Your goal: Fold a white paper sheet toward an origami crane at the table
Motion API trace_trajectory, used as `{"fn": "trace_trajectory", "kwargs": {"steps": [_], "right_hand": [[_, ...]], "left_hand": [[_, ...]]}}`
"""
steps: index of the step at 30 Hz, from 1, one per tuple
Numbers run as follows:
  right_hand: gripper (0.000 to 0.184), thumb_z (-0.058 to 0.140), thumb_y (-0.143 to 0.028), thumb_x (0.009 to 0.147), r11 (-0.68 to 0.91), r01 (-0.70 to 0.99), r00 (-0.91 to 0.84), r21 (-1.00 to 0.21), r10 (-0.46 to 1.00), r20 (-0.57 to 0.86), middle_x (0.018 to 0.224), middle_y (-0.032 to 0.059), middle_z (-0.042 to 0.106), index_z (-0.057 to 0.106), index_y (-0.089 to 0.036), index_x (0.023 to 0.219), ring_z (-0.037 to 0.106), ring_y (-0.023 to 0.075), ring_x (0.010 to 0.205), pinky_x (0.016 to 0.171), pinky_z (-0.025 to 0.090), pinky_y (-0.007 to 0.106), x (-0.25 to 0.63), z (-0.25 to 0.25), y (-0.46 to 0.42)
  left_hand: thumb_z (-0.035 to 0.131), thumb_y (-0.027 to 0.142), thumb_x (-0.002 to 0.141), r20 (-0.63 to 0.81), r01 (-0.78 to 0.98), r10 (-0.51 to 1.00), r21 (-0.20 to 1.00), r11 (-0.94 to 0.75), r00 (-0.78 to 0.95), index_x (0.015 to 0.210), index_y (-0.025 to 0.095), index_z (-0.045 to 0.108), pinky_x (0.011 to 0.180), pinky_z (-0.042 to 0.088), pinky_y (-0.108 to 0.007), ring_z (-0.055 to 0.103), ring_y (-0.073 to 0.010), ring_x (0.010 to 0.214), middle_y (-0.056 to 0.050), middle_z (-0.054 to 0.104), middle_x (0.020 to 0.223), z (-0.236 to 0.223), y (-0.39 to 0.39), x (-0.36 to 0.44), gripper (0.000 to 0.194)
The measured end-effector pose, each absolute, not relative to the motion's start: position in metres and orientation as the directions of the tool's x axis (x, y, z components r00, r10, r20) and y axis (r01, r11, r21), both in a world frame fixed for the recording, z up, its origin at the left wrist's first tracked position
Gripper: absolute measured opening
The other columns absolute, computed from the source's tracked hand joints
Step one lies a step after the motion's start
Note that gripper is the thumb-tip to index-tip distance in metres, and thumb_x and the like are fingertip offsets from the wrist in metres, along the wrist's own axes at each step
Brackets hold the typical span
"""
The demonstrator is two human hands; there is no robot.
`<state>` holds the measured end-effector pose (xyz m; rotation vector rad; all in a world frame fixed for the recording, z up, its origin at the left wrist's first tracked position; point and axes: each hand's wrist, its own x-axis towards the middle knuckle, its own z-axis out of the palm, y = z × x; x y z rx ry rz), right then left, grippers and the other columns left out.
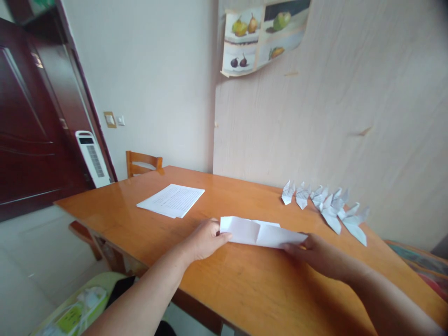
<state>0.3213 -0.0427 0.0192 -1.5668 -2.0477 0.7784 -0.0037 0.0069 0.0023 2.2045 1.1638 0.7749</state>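
Observation:
A folded sheet of white paper [245, 232] is held just over the front part of the wooden table [245, 196], with a crease running down near its middle. My left hand [206, 239] pinches its left end, thumb on the near face and fingers curled behind. At the other end, my right hand [311, 252] grips the lower right corner between thumb and fingers. Several folded white paper cranes [331, 214] stand in a cluster at the back right. Left of the held paper lies a stack of printed sheets [171, 200].
A wooden chair [143, 162] is behind the table's far left corner. The pale wall [315, 135] borders the back, with fruit pictures [241, 42] hung on it. Below the table's left edge sits a green bin-like container [80, 303]. A white tower appliance [93, 158] stands by the dark door [31, 126].

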Motion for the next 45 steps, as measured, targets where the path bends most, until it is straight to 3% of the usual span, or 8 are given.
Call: {"fn": "trace_trajectory", "kwargs": {"steps": [7, 10, 13, 18, 24, 31, 37, 45], "right_hand": [[0.052, 0.059, -0.056, 0.086, 0.225, 0.753, 0.005, -0.618, 0.938, 0.348, 0.091, 0.0079, 0.072, 0.059, -0.018, 0.122, 0.068, 0.0269, 0.085, 0.073, 0.054, 0.04, 0.321, 0.012, -0.027], [0.048, 0.06, -0.051, 0.088, 0.284, 0.842, 0.096, -0.458, 0.757, 0.646, 0.103, 0.0109, 0.068, 0.057, -0.019, 0.123, 0.065, 0.0284, 0.096, 0.074, 0.054, 0.04, 0.312, 0.014, -0.033], [0.021, 0.057, -0.035, 0.092, 0.5, 0.836, -0.123, -0.226, 0.571, 0.812, 0.1, 0.009, 0.067, 0.065, -0.022, 0.105, 0.064, 0.0245, 0.095, 0.077, 0.053, 0.038, 0.295, 0.022, -0.046], [0.033, 0.053, -0.027, 0.096, 0.667, 0.743, -0.504, -0.064, 0.619, 0.602, 0.124, 0.0091, 0.065, 0.061, -0.024, 0.127, 0.055, 0.0257, 0.121, 0.099, 0.048, 0.044, 0.271, 0.026, -0.055], [0.045, 0.053, -0.036, 0.095, 0.621, 0.783, -0.558, -0.049, 0.735, 0.385, 0.137, 0.0097, 0.06, 0.055, -0.025, 0.139, 0.051, 0.0301, 0.128, 0.106, 0.043, 0.052, 0.27, 0.011, -0.045], [0.049, 0.052, -0.044, 0.095, 0.593, 0.799, -0.534, -0.103, 0.778, 0.332, 0.139, 0.0112, 0.058, 0.055, -0.025, 0.14, 0.051, 0.0323, 0.129, 0.108, 0.04, 0.056, 0.274, 0.008, -0.044], [0.054, 0.055, -0.046, 0.093, 0.559, 0.815, -0.51, -0.152, 0.817, 0.271, 0.144, 0.0133, 0.053, 0.052, -0.023, 0.142, 0.047, 0.0334, 0.133, 0.11, 0.038, 0.057, 0.272, 0.01, -0.047], [0.062, 0.054, -0.049, 0.094, 0.549, 0.812, -0.5, -0.198, 0.83, 0.247, 0.15, 0.012, 0.046, 0.04, -0.027, 0.15, 0.043, 0.0325, 0.137, 0.113, 0.036, 0.056, 0.272, 0.005, -0.047]], "left_hand": [[0.061, 0.03, 0.083, 0.211, 0.412, 0.902, 0.834, -0.368, 0.378, 0.119, 0.017, 0.062, 0.09, 0.05, -0.036, 0.064, -0.0275, 0.109, -0.01, 0.072, 0.113, -0.002, 0.011, -0.002, 0.038], [0.061, 0.03, 0.084, 0.192, 0.363, 0.907, 0.87, -0.334, 0.375, 0.121, 0.017, 0.059, 0.09, 0.05, -0.037, 0.065, -0.0273, 0.107, -0.011, 0.07, 0.115, -0.005, 0.013, -0.002, 0.039], [0.061, 0.027, 0.085, 0.196, 0.3, 0.9, 0.897, -0.325, 0.388, 0.124, 0.018, 0.056, 0.091, 0.05, -0.038, 0.065, -0.0262, 0.107, -0.011, 0.069, 0.118, -0.007, 0.014, -0.001, 0.041], [0.062, 0.025, 0.085, 0.216, 0.237, 0.894, 0.916, -0.325, 0.393, 0.128, 0.018, 0.053, 0.093, 0.049, -0.038, 0.064, -0.0251, 0.109, -0.012, 0.066, 0.123, -0.005, 0.014, 0.001, 0.045], [0.062, 0.026, 0.085, 0.244, 0.343, 0.906, 0.866, -0.365, 0.347, 0.153, 0.02, 0.022, 0.094, 0.049, -0.042, 0.062, -0.0253, 0.11, -0.014, 0.062, 0.128, -0.007, 0.014, 0.001, 0.079], [0.064, 0.027, 0.082, 0.587, 0.691, 0.746, 0.398, -0.603, 0.314, 0.143, 0.024, 0.042, 0.112, 0.033, -0.05, 0.046, -0.0288, 0.13, -0.01, 0.053, 0.138, 0.007, 0.007, 0.006, 0.065], [0.053, 0.032, 0.093, 0.363, 0.543, 0.573, 0.191, -0.818, 0.735, 0.141, 0.019, 0.048, 0.116, 0.033, -0.041, 0.04, -0.0236, 0.139, -0.011, 0.047, 0.149, 0.03, -0.007, 0.032, 0.05], [0.036, 0.065, 0.095, 0.233, 0.601, 0.604, 0.092, -0.794, 0.762, 0.146, 0.014, 0.044, 0.119, 0.027, -0.042, 0.03, -0.0276, 0.145, -0.015, 0.04, 0.153, 0.012, 0.004, 0.049, 0.072]]}}
